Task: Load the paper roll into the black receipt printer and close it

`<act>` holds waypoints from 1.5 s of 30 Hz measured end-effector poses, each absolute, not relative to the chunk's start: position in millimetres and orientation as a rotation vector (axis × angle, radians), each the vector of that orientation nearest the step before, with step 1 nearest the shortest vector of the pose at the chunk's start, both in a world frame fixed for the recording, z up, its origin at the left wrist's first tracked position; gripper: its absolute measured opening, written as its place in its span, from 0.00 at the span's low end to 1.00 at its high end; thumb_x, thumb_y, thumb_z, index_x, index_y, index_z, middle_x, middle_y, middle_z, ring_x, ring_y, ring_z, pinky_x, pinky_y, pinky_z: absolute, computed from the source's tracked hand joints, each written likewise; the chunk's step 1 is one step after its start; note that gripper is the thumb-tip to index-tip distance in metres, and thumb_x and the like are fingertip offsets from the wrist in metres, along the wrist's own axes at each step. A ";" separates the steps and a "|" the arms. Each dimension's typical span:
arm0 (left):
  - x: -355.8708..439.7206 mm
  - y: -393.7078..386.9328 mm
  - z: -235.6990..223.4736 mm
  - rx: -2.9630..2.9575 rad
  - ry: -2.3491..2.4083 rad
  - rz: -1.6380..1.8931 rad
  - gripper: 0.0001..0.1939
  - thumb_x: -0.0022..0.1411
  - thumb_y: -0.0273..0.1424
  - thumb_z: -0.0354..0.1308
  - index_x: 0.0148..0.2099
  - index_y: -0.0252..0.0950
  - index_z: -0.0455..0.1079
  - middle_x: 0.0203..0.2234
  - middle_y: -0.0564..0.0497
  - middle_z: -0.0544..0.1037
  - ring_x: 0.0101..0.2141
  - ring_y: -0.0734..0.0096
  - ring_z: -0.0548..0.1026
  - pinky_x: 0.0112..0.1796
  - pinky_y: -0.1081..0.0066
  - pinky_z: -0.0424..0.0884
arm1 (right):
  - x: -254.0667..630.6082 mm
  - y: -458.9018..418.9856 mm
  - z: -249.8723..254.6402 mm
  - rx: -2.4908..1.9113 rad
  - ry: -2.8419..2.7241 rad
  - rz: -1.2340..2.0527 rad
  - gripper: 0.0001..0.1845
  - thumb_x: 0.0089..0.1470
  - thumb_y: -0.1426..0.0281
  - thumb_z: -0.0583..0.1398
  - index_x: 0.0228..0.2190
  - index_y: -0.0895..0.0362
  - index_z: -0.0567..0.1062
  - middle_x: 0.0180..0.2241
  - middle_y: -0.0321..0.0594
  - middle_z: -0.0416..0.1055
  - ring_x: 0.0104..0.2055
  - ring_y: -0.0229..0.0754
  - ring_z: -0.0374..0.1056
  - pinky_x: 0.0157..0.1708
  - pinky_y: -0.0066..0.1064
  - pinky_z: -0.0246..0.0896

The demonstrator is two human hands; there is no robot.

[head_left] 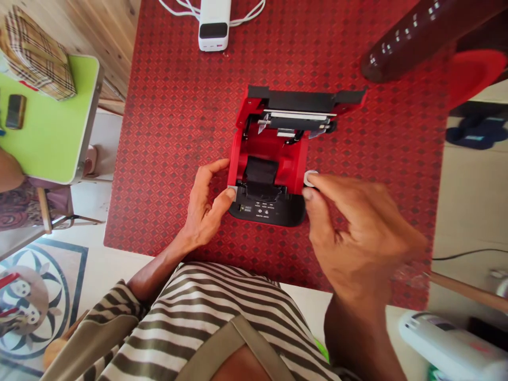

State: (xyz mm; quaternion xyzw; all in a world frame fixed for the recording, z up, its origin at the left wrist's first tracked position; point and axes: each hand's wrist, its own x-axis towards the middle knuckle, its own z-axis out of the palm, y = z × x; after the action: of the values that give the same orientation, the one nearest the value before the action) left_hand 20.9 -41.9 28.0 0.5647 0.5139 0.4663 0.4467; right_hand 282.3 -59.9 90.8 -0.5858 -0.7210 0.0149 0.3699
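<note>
A red and black printer (268, 159) stands open on a red patterned tablecloth (166, 159), with its black lid tilted back and metal parts showing. Inside lies a black strip (260, 177). My left hand (204, 206) grips a small grey piece (232, 192) at the printer's left front corner between thumb and fingers. My right hand (353, 233), slightly blurred, pinches a white round piece (310, 178) at the right side. I cannot tell whether the two pieces are joined.
A white power bank (214, 25) with white cables lies at the cloth's far edge. A dark brown ridged object (413, 45) overhangs the far right. A green table (47, 132) holds a plaid bag (35, 55). A white device (448, 344) sits near lower right.
</note>
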 end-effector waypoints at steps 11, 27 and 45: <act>22.9 -42.2 18.1 1.430 1.239 1.233 0.33 0.91 0.65 0.58 0.78 0.49 0.79 0.68 0.41 0.88 0.66 0.44 0.86 0.70 0.40 0.81 | 244.3 42.3 103.2 -1.488 -2.681 0.301 0.13 0.78 0.78 0.64 0.49 0.54 0.89 0.49 0.52 0.92 0.53 0.59 0.89 0.52 0.45 0.78; 23.6 -41.0 10.6 1.584 1.213 1.262 0.30 0.92 0.60 0.58 0.81 0.51 0.74 0.68 0.41 0.85 0.66 0.44 0.84 0.70 0.41 0.82 | 252.6 51.2 106.3 -1.427 -2.655 0.338 0.08 0.73 0.71 0.67 0.47 0.49 0.88 0.46 0.45 0.91 0.45 0.56 0.84 0.47 0.45 0.76; 18.4 -44.4 7.5 1.492 1.228 1.238 0.32 0.91 0.60 0.62 0.83 0.50 0.75 0.71 0.39 0.85 0.69 0.44 0.84 0.70 0.40 0.81 | 378.7 46.7 55.6 -1.550 -1.523 0.611 0.11 0.81 0.57 0.71 0.58 0.45 0.88 0.59 0.50 0.94 0.62 0.57 0.92 0.63 0.49 0.88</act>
State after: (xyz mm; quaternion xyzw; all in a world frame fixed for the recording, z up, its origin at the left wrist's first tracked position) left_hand 18.4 -44.4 7.5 0.5928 0.4879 0.4918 0.4108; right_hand 378.7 46.7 55.6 -0.6205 -0.6100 0.2447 0.4278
